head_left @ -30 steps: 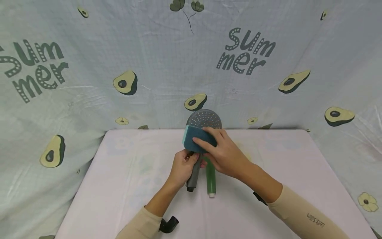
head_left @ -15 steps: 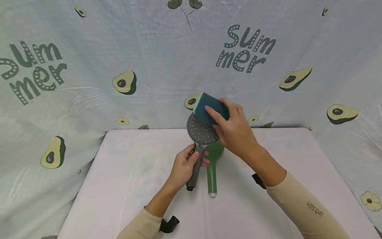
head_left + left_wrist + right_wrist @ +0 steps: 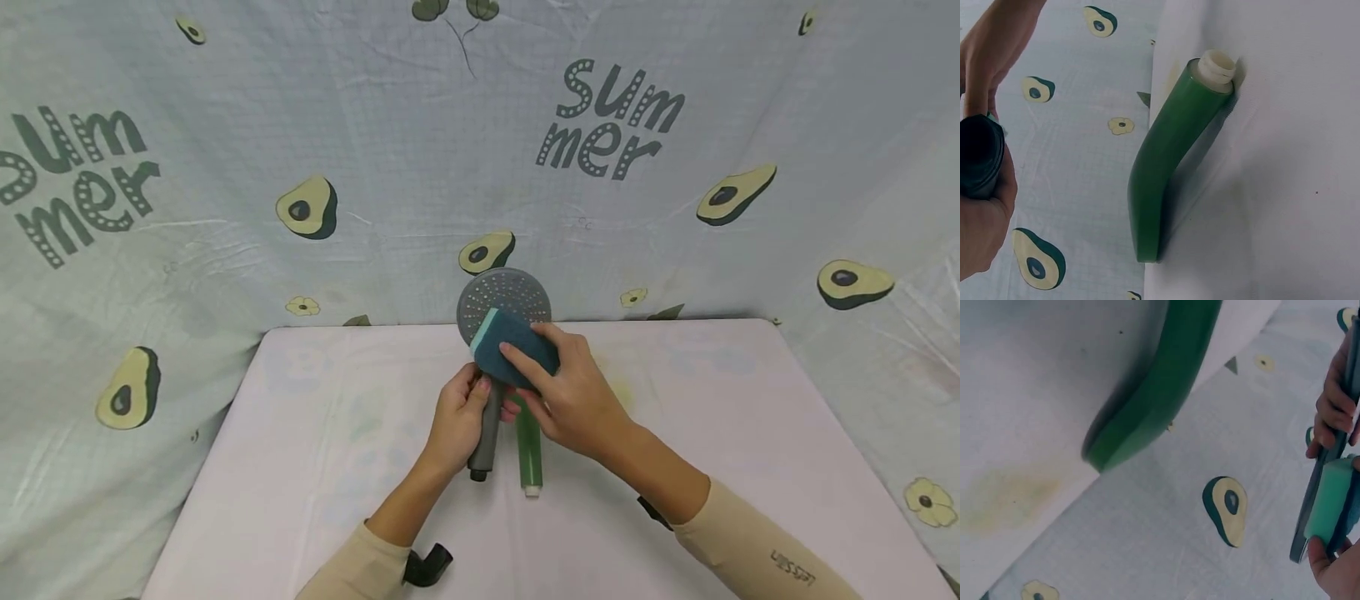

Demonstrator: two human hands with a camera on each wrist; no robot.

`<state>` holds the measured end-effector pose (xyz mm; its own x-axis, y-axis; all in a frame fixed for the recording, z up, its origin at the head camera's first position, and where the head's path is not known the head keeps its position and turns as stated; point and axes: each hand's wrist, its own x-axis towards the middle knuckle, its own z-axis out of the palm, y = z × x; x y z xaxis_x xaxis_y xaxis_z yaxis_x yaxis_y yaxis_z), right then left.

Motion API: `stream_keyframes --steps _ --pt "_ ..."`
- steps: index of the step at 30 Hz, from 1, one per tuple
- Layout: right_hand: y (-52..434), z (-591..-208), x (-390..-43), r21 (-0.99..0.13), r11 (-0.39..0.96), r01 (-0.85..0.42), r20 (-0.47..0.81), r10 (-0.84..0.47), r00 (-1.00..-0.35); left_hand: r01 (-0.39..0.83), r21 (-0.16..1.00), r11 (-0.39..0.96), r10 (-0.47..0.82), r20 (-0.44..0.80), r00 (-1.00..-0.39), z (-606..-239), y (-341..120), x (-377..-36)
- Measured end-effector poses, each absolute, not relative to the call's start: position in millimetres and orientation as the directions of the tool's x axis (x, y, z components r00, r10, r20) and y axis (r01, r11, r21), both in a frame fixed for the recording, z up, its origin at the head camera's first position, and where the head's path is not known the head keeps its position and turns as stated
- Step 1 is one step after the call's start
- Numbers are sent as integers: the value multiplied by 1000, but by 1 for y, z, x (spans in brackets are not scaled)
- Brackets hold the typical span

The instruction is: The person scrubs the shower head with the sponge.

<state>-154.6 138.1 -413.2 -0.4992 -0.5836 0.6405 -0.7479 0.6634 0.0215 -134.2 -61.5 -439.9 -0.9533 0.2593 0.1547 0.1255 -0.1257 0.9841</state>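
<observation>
Grey plastic shower head [image 3: 503, 302] with a round, hole-dotted face stands upright over the middle of the white-covered table [image 3: 315, 433], its face turned toward the person and its straight handle pointing down and near. The left hand [image 3: 459, 421] grasps that handle, fingers and thumb wrapped round it partway along, with the dark lower end sticking out below the fist. The right hand [image 3: 572, 398] grasps a dark teal sponge with a lighter mint layer [image 3: 513, 354], fingers laid across the top and thumb beneath, and presses it flat against the lower part of the dotted face. In the right wrist view the sponge [image 3: 1330, 506] lies with its mint side against the thin edge of the head, the fingers of the left hand [image 3: 1334, 409] curled round the handle above it.

Just right of the grey handle, a glossy green plastic shower head [image 3: 528, 446] lies on the table, mostly hidden behind the right hand, with its white threaded end toward the near side. The left wrist view shows this green piece [image 3: 1169, 156] resting on its edge, curved, its head end at the far edge of the table. A pale cloth printed with avocados and the word "summer" [image 3: 225, 167] hangs behind and to both sides. Both forearms wear beige sleeves [image 3: 757, 550].
</observation>
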Motion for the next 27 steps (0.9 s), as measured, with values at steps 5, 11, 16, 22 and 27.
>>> stream_keyframes --steps 5,11,16,22,27 --pt "148 -397 -168 12 692 -722 665 -544 -511 102 984 -145 273 139 -952 -438 -60 -134" --pt "162 -367 -188 -158 755 -636 706 -365 -608 81 985 -155 293 125 -948 -437 -58 -134" --pt "155 -373 -182 -187 711 -677 743 -349 -572 78 983 -166 275 122 -954 -431 -57 -134" --pt "133 -406 -161 -54 601 -797 741 -511 -436 84 969 -233 200 132 -971 -423 -57 -141" --pt "131 -413 -158 -39 581 -813 752 -518 -407 69 963 -262 218 128 -967 -420 -56 -141"
